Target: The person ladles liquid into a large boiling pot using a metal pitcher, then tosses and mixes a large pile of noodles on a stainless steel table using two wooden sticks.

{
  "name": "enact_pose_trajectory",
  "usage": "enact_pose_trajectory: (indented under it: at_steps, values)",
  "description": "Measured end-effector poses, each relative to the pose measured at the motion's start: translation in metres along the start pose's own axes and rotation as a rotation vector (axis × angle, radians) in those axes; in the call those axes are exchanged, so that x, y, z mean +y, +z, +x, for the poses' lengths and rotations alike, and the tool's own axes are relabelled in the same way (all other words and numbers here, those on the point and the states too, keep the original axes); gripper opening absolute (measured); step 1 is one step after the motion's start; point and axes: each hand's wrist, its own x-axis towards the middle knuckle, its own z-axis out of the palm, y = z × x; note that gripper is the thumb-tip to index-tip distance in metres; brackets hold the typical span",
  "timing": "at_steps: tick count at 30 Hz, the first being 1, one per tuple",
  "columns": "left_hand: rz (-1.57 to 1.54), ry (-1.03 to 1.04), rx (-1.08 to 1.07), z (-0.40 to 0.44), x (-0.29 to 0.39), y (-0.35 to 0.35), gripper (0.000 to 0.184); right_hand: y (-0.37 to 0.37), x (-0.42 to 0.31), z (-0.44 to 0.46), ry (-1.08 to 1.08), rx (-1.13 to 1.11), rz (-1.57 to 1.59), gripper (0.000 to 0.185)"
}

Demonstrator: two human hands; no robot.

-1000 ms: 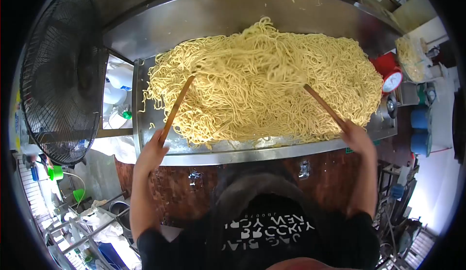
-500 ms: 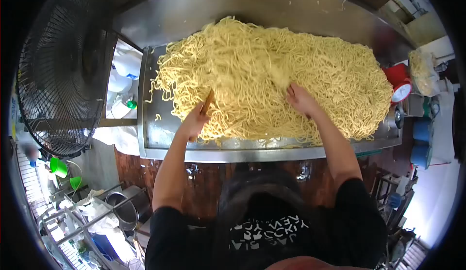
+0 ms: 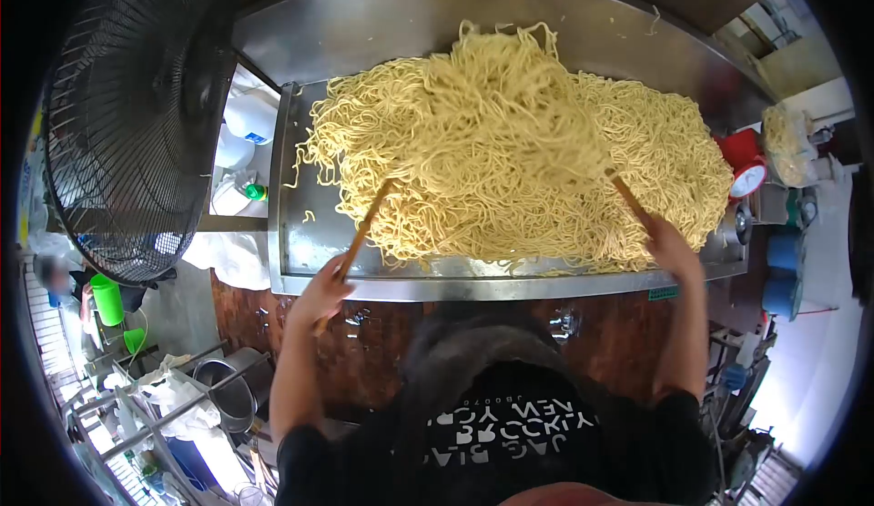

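A large heap of yellow noodles [image 3: 510,169] spreads over the metal tray table [image 3: 309,237]. My left hand [image 3: 323,295], closed, grips a wooden stick [image 3: 366,224] near the table's front edge; the stick's far tip reaches the noodles. On the other side my right hand [image 3: 672,249] is wrapped round a second wooden stick [image 3: 628,197], whose tip touches or enters the heap at the right. Between the two tips the noodles bulge upward, slightly blurred, with loose strands sticking up at the back.
A big black fan [image 3: 137,124] stands close at the left. Beyond the table's right end are a red scale [image 3: 746,165] and a bag of noodles [image 3: 785,142]. A metal pot [image 3: 232,392] sits at the lower left, and white jugs [image 3: 246,119] lie behind the fan.
Both hands have drawn back toward me and moved apart, so more of each stick shows. Noodles in the middle have been pushed up and toward the back.
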Motion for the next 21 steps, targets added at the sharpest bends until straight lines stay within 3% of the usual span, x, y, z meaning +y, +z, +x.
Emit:
enact_pose_trajectory:
  at_steps: [1, 4, 6, 8, 10, 11, 13, 14, 15, 17, 21]
  values:
    - [0.033, -0.033, 0.038, -0.033, 0.001, -0.021, 0.062, -0.033, 0.003, -0.037, 0.153, -0.039, -0.196, 0.027]
    - [0.241, -0.047, 0.074, -0.106, -0.002, -0.082, 0.062, -0.13, -0.096, -0.111, 0.414, -0.202, -0.302, 0.023]
    - [0.498, 0.087, 0.203, -0.094, 0.0, -0.076, 0.06, -0.116, -0.093, -0.092, 0.264, -0.219, -0.296, 0.024]
    - [0.637, 0.249, 0.293, -0.051, -0.007, -0.06, 0.056, -0.074, -0.088, -0.03, 0.115, -0.322, -0.312, 0.026]
    - [0.651, 0.371, 0.271, 0.037, -0.02, -0.031, 0.051, 0.021, -0.086, 0.063, -0.134, -0.267, -0.117, 0.038]
    - [0.581, 0.293, 0.283, 0.077, -0.009, -0.012, 0.05, 0.066, -0.112, 0.105, -0.145, -0.265, 0.042, 0.043]
    - [0.451, 0.208, 0.221, 0.125, 0.045, 0.02, 0.052, 0.149, -0.156, 0.166, -0.375, -0.03, 0.217, 0.038]
    - [0.369, 0.147, 0.198, 0.127, 0.068, 0.029, 0.054, 0.132, -0.214, 0.158, -0.158, -0.19, 0.327, 0.036]
    - [0.33, 0.232, 0.172, 0.128, 0.067, 0.024, 0.053, 0.11, -0.258, 0.144, 0.065, -0.351, 0.435, 0.034]
    - [0.245, 0.392, 0.112, 0.132, 0.055, 0.015, 0.052, 0.131, -0.245, 0.135, -0.093, -0.192, 0.498, 0.032]
    - [0.123, 0.248, 0.11, 0.115, -0.021, 0.017, 0.06, 0.216, -0.18, 0.114, -0.439, 0.127, 0.448, 0.031]
